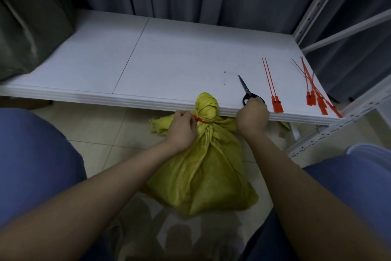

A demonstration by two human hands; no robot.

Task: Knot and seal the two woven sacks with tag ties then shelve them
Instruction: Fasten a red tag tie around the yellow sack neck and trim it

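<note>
A yellow woven sack [203, 176] stands on the tiled floor between my knees, its neck tied into a knot [207, 105] that reaches the shelf's front edge. A red tag tie [200, 120] circles the neck just below the knot. My left hand [182, 131] pinches the tie's end at the left of the neck. My right hand [252, 115] is curled around the black handles of the scissors [246, 90], whose blades lie on the white shelf [169, 59] pointing away from me. Only one yellow sack is in view.
Two red tag ties [273, 91] lie right of the scissors, and a pile of several more [315, 93] sits by the shelf's right edge. A dark green bag [27, 28] fills the shelf's left end. White rack uprights [317, 6] stand at right, grey curtains behind.
</note>
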